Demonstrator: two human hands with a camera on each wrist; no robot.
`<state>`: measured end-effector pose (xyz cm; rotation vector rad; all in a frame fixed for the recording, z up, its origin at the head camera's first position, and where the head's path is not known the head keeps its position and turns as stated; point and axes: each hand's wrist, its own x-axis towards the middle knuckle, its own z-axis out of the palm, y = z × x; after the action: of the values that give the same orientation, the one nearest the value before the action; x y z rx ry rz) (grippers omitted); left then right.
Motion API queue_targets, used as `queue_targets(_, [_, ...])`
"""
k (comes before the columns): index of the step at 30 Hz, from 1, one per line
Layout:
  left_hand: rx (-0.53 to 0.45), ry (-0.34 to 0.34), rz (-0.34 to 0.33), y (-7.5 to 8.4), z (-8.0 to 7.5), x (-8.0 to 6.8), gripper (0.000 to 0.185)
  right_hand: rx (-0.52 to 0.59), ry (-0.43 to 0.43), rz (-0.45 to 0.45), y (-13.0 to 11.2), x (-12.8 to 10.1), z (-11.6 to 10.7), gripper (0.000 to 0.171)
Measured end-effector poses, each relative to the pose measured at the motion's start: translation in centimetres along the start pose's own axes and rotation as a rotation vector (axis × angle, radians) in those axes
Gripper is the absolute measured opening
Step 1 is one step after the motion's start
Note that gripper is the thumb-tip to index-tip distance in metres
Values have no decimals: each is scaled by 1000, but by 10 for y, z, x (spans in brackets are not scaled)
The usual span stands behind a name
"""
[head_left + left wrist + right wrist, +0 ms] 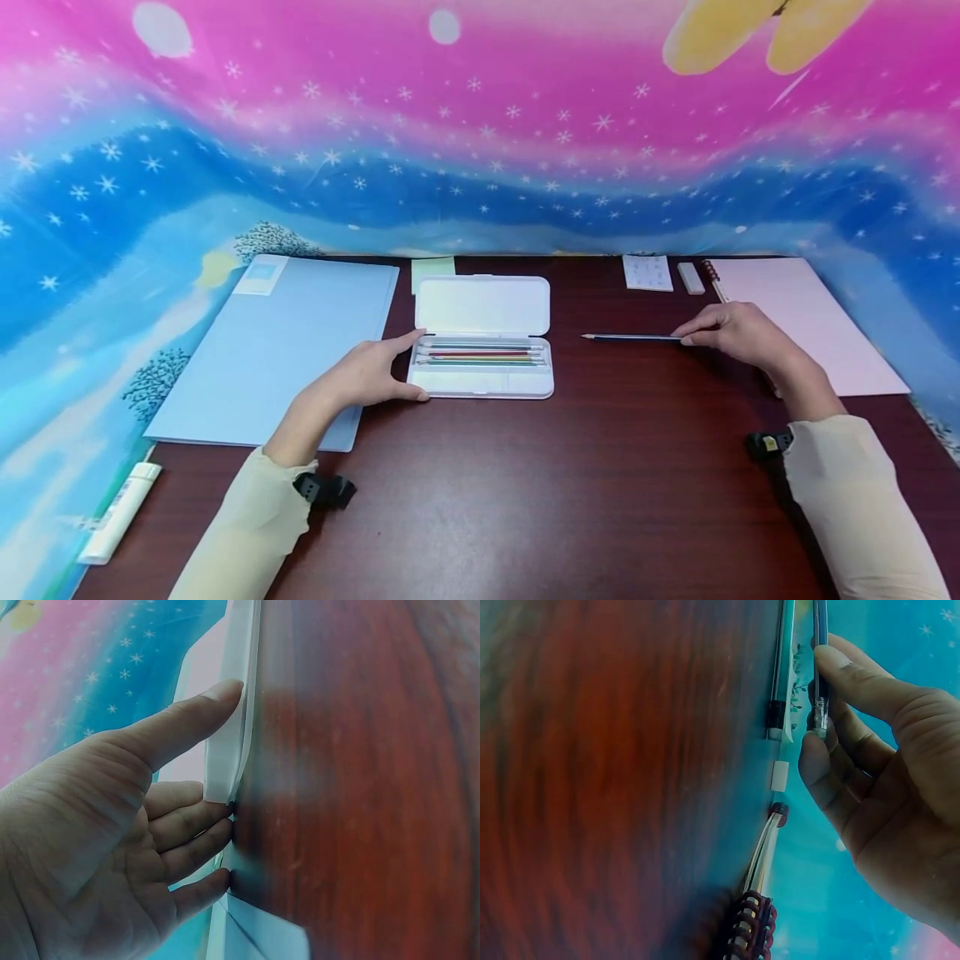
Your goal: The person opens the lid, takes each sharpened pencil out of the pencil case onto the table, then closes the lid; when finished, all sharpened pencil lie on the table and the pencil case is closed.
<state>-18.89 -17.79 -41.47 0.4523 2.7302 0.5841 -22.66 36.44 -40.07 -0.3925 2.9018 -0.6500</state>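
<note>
Head view: my right hand (738, 332) pinches the near end of a slim blue pencil (633, 337) between thumb and curled fingers (832, 776). The pencil lies on the dark red wooden table (570, 483), its long axis running left–right, tip pointing left toward the open white plastic pencil case (483, 337). My left hand (367, 375), fingers straight, thumb and fingertips pressed to the case's left edge, steadies it. The case, holding coloured pencils, lies left of the pencil tip, apart from it; a pale blue folder (277, 350) lies farther left.
</note>
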Motion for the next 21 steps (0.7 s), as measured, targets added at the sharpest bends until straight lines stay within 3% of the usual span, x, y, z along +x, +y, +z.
queue_targets(11, [7, 3, -4, 0, 0, 0, 105, 23, 0, -19, 1, 2, 6, 15])
queue_targets(21, [9, 5, -5, -2, 1, 2, 106, 22, -21, 14, 4, 4, 7, 11])
